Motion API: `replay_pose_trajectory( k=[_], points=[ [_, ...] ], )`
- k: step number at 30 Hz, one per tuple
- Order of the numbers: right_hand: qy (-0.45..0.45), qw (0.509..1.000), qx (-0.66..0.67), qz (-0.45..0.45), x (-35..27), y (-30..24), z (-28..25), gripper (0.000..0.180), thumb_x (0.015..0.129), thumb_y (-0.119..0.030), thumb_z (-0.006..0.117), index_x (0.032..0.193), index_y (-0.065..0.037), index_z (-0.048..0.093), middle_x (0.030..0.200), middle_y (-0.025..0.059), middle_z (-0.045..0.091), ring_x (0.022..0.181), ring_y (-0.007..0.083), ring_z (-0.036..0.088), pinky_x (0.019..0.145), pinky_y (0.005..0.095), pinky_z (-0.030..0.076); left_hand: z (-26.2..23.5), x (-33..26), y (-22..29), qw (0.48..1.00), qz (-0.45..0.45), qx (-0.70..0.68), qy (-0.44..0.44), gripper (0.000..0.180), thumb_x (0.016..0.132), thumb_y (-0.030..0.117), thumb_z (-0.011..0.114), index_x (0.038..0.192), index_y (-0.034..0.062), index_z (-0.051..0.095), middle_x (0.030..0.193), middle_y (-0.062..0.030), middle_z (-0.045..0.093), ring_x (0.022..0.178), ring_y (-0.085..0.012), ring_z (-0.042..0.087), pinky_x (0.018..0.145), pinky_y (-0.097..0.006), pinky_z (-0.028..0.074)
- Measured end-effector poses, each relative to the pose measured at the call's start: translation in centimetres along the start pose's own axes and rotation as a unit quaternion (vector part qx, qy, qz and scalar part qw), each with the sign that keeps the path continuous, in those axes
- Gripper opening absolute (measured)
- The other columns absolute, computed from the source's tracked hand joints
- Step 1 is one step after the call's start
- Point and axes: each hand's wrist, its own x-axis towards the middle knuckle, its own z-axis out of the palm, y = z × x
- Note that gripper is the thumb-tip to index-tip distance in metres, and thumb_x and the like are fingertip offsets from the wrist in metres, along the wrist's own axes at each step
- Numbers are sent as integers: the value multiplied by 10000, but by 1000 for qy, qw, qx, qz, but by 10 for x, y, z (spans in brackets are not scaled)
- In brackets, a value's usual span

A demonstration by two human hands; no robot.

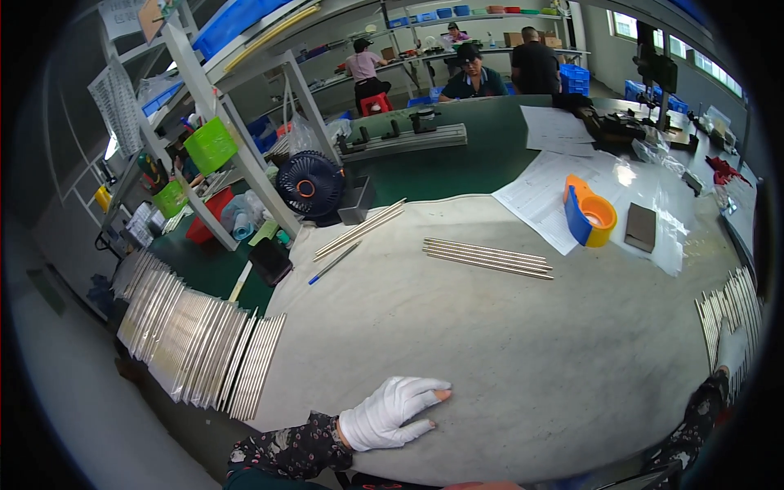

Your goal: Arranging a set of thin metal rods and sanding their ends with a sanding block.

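My left hand [394, 414], in a white glove with bare fingertips showing, rests on the pale table cover with its fingers apart and nothing in it. Far to the right, my right hand [732, 347], also gloved, lies on a row of thin metal rods [719, 314]; its fingers are too indistinct near the rim to show whether they grip any. Several similar rods [488, 258] lie side by side mid-table. More rods [359, 229] lie by the far left edge, beside a blue-ended pen [335, 263]. A large stack of rods, partly in clear plastic [192, 347], fills the left side.
An orange-and-blue tape dispenser [590, 212] and a dark flat block [640, 227] sit on papers and plastic [531, 192] at the far right. A black fan [310, 184], a grey box [356, 201] and a dark phone-like object [270, 261] stand left. Other people work beyond.
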Motion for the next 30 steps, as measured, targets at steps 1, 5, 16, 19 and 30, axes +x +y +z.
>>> replay_pose_trajectory(
  k=[1, 5, 16, 19, 30],
  points=[
    [-18, 1000, -4, 11, -14, -3, -25, 688, 846, -567, 518, 1103, 68, 580, 1105, 287, 586, 1055, 409, 555, 904, 454, 437, 1, 8, -1, 999, 22, -26, -19, 474, 813, 163, 637, 1242, 18, 494, 1251, -149, 522, 1082, -309, 538, 887, -394, 429],
    [25, 999, 26, -13, -36, -23, -41, 620, 775, -567, 595, 872, 43, 644, 931, 249, 638, 912, 407, 606, 809, 485, 470, -7, 15, 7, 999, 12, 40, 0, 466, 751, 151, 692, 1163, 3, 533, 1167, -156, 569, 986, -334, 573, 820, -406, 462],
    [-53, 998, 6, -13, -81, -62, -77, 692, 732, -648, 583, 938, 5, 688, 979, 194, 667, 965, 319, 631, 848, 402, 496, 0, 8, 5, 998, -16, 51, 12, 456, 735, 159, 665, 1157, 34, 550, 1196, -127, 558, 1069, -314, 525, 926, -403, 393],
    [-71, 997, 6, -9, -99, -71, -89, 696, 736, -657, 575, 938, -1, 690, 996, 196, 662, 984, 312, 622, 854, 399, 490, 1, 6, 1, 998, 3, 57, 18, 461, 718, 141, 672, 1150, 37, 549, 1198, -125, 556, 1068, -314, 524, 924, -404, 394],
    [-76, 996, -7, -49, -176, -115, -111, 710, 772, -663, 535, 1008, -3, 649, 1050, 164, 630, 1031, 291, 593, 866, 412, 464, 2, 8, 3, 991, 70, 112, 37, 481, 703, 141, 681, 1151, 35, 544, 1196, -116, 539, 1068, -310, 528, 888, -407, 414]
  ],
)
